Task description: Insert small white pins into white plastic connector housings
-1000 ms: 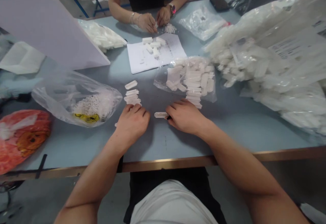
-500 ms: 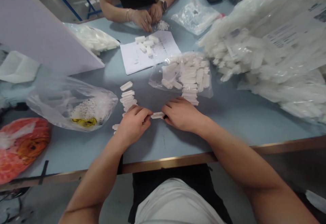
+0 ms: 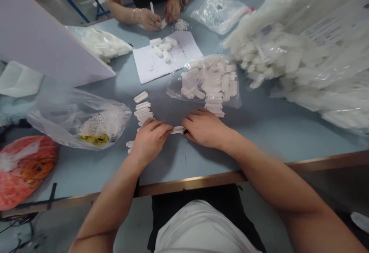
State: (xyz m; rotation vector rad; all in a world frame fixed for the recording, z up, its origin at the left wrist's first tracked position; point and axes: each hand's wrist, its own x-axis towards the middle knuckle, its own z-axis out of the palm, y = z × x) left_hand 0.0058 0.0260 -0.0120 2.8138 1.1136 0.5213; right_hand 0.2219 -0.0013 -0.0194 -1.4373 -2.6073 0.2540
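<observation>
Between my hands is a white plastic connector housing, a narrow block with rows of small holes. My left hand pinches its left end, fingers closed. The right end is gripped by my right hand, where something small and dark shows at the fingertips, too little of it visible to name. Beside my left hand lies a column of similar white housings, partly hidden by that hand. Another stack of white housings lies just beyond my right hand, running out of an open clear bag.
A clear bag of small white parts lies left, near a red-orange bag. Large bags of white parts fill the right. Across the table, a co-worker's hands hold a white pen-like stick behind printed sheets.
My hands keep hold of the housing with only a slight shift of the fingers. The co-worker's right hand now holds a white pen-like stick. The whole view has shifted slightly.
</observation>
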